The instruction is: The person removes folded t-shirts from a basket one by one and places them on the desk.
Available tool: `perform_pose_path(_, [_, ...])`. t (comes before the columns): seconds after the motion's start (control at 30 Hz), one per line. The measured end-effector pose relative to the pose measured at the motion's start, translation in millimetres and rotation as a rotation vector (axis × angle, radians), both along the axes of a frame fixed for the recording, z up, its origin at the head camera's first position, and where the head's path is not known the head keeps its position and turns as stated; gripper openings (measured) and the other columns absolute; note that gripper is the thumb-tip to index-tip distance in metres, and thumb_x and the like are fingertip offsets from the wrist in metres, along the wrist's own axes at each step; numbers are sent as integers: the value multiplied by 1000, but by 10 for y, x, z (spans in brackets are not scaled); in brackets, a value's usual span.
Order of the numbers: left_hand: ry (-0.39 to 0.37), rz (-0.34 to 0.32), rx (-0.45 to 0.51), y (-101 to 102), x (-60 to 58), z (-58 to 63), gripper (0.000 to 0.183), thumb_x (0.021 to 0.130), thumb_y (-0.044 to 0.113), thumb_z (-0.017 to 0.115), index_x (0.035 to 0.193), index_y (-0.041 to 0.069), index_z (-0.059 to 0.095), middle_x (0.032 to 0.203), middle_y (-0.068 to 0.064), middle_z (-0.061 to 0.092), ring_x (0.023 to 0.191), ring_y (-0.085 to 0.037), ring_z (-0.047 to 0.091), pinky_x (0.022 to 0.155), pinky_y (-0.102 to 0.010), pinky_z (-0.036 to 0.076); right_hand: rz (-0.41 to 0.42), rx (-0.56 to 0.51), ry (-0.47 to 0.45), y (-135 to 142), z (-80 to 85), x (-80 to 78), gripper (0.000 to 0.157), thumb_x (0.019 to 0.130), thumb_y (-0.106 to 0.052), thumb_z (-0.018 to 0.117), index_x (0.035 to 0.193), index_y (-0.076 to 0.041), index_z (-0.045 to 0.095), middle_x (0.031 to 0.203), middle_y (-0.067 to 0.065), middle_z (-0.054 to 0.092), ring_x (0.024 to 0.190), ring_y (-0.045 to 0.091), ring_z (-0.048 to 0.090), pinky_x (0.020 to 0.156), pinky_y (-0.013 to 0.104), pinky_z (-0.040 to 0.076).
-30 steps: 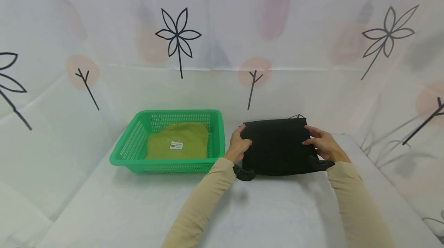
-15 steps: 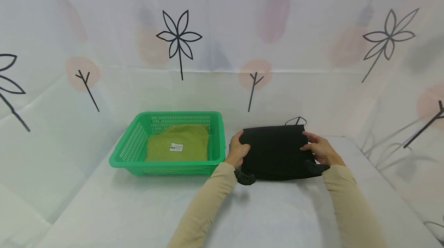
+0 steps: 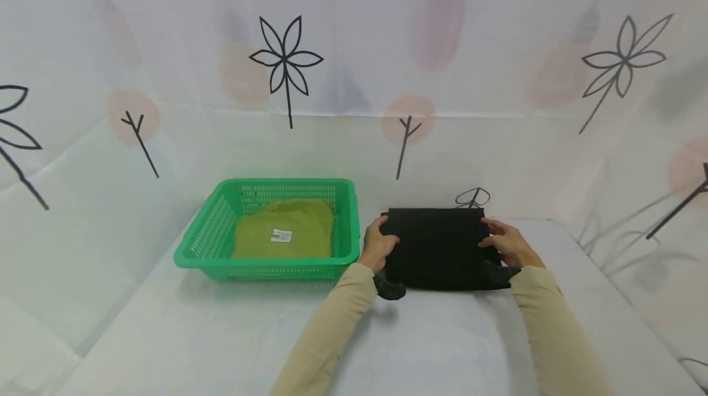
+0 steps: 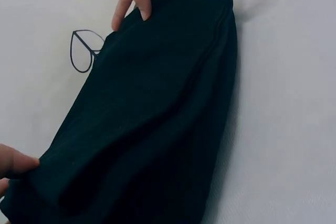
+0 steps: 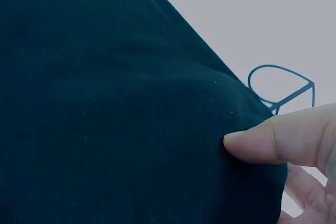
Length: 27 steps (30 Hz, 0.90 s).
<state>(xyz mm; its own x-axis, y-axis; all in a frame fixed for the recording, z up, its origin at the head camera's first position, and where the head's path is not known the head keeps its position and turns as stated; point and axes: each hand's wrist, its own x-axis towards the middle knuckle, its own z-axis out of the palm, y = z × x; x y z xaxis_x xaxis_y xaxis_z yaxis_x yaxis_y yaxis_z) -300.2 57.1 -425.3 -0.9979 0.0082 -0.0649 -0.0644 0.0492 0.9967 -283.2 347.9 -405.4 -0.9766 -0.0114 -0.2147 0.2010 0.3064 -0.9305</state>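
A folded black cloth (image 3: 434, 248) lies low over the right half of the table, its layers stacked along the near edge in the left wrist view. My left hand (image 3: 378, 246) pinches its left side, thumb on top and fingers round the edge. On the opposite side my right hand (image 3: 511, 245) holds the cloth the same way; the right wrist view shows that thumb (image 5: 257, 145) pressing on the fabric near a corner, other fingers beneath. To the left, a green plastic basket (image 3: 271, 267) contains an olive-green folded cloth (image 3: 306, 230) with a white label.
The white-covered table (image 3: 249, 334) runs up to a pale curtain (image 3: 343, 45) printed with black flowers and faded shapes. The basket's right rim stands close beside my left hand. Dark wrist straps (image 3: 389, 286) sit at both wrists.
The far edge of the black cloth has come down towards the table and now lies level. Both hands have lowered slightly with it, keeping their grip. The basket has stayed put.
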Motion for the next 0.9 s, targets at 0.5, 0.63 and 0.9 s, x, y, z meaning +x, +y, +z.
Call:
perform_pose_path(0.5, [-54,-29,-91,-39,122,-18,69,78,-10,70,141,6,48,139,-19,46,119,-36,49,93,-47,46,130,148,-96,161,-113,136,85,88,-14,68,153,0,15,149,40,8,135,53,17,94,60,40])
perform_pose_path(0.63, [-47,-40,-119,-42,149,-13,70,77,-11,71,141,7,48,138,-20,46,120,-38,48,93,-47,46,168,183,-87,211,-132,174,85,88,-15,69,152,1,15,149,41,9,134,56,19,91,60,43])
perform_pose_path(0.9, [-57,-33,-136,-82,199,-60,68,78,-11,72,140,8,50,139,-18,45,122,-39,47,95,-49,45,153,202,-74,206,-159,198,85,88,-16,69,152,1,17,148,41,12,132,57,21,83,52,49])
